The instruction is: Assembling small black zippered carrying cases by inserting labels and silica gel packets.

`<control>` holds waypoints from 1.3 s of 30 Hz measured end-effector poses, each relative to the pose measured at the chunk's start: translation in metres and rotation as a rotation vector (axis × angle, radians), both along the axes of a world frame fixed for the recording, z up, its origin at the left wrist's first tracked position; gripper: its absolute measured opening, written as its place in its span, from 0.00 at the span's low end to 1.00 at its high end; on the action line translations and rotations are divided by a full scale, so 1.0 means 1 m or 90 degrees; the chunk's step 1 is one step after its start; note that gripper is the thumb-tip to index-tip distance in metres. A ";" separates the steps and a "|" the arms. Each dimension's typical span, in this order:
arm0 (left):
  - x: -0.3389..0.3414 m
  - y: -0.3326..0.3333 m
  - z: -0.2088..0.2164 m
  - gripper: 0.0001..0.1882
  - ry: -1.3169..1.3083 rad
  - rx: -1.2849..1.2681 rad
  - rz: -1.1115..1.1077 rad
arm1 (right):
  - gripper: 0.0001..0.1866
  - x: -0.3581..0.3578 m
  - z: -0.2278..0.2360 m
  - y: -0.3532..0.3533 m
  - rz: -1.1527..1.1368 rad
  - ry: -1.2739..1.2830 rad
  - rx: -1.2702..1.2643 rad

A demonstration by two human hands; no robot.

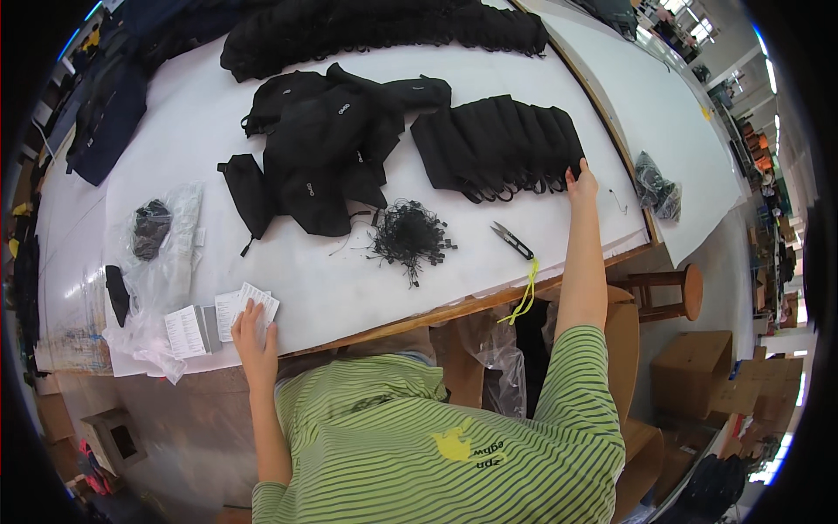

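Note:
My left hand (pixel 253 339) rests its fingertips on a fanned set of white printed cards (pixel 229 307), thumb apart from the fingers. Beside them stands a stack of similar cards (pixel 185 332). At the right, my right hand (pixel 582 185) pinches the near edge of the end black fabric pouch (pixel 566 140) in an overlapping row of pouches (pixel 484 140) with looped cords. A loose heap of black pouches (pixel 319 144) with small white marks lies left of that row. Nearer me are a tangle of black tag strings (pixel 410 234) and thread snips (pixel 513 240) with a yellow-green cord (pixel 526 297).
A long row of black pouches (pixel 375 35) lies along the table's far side. Clear plastic bags (pixel 161 279) are at the left, and a bagged dark bundle (pixel 657 188) at the right. A wooden stool (pixel 690 292) and cardboard boxes (pixel 694 371) stand beyond the wooden table edge (pixel 393 327).

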State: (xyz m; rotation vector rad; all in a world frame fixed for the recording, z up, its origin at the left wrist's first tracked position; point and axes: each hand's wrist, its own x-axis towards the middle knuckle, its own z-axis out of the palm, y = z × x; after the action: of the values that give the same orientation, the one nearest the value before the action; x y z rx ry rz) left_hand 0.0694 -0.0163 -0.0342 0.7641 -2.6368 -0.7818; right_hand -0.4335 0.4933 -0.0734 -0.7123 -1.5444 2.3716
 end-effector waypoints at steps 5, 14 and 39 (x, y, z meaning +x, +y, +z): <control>0.003 -0.003 -0.007 0.15 0.043 -0.018 0.022 | 0.23 0.023 0.011 -0.015 0.089 -0.078 0.103; 0.001 -0.041 -0.004 0.11 0.169 -0.015 0.118 | 0.31 0.058 0.017 -0.019 0.046 -0.038 0.292; -0.013 0.047 0.018 0.13 0.077 0.088 -0.231 | 0.06 0.270 0.040 -0.336 0.745 0.324 1.053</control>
State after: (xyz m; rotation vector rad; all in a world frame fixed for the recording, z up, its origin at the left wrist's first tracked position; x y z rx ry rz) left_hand 0.0560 0.0303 -0.0166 0.2572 -2.6638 -1.0766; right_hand -0.1635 0.1570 -0.0331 1.2385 -2.9739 0.4908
